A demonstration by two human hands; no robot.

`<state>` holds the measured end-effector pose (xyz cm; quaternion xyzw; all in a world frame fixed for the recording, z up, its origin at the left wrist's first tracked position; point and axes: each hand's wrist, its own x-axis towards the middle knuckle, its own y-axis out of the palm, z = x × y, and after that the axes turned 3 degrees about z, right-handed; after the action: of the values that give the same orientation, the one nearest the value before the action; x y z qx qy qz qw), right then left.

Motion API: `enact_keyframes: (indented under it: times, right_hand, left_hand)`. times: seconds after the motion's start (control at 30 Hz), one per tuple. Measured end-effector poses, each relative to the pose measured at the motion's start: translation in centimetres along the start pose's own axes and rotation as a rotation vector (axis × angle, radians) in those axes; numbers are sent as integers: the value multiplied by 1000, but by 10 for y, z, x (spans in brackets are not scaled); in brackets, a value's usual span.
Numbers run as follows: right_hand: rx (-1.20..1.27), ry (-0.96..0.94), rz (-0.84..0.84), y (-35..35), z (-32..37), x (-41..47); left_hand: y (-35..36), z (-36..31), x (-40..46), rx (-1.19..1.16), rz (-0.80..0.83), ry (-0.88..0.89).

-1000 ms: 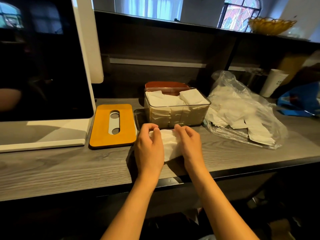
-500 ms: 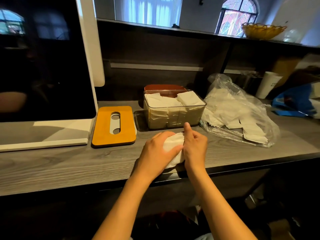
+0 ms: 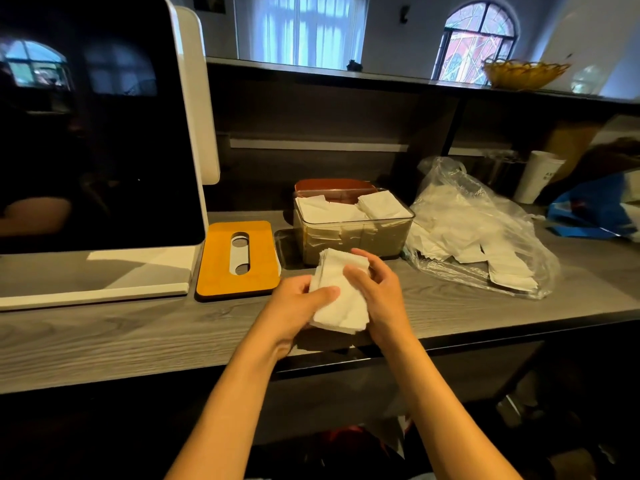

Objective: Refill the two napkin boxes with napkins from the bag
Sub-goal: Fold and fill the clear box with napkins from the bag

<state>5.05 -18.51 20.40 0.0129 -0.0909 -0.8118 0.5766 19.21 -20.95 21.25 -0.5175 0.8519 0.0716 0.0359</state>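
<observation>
At the centre of the frame, the left hand [image 3: 294,306] and right hand [image 3: 379,292] both gripped a stack of white napkins [image 3: 341,292] above the grey wooden counter [image 3: 104,341]. Just behind stood the clear napkin box [image 3: 353,233], napkin-filled, with the plastic bag [image 3: 478,233] to its right and an orange slotted lid [image 3: 239,259] to its left.

Your hands hold a napkin stack [image 3: 341,292] before the clear napkin box [image 3: 353,233]. The slotted lid [image 3: 238,259] lies left of that box, the bag [image 3: 478,233] right. A second box [image 3: 334,186] sits just behind it.

napkin stack [image 3: 341,292] | raised off counter [image 3: 138,327] | hands regripped, stack flatter
</observation>
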Motion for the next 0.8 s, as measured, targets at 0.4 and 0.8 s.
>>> enact_keyframes:
  times: [0.4, 0.8]
  right_hand:
    - [-1, 133, 100, 10, 4, -11]
    - [-479, 4, 247, -15, 25, -6]
  left_hand:
    - [42, 5, 15, -325, -311, 22]
    - [15, -4, 19, -362, -268, 186]
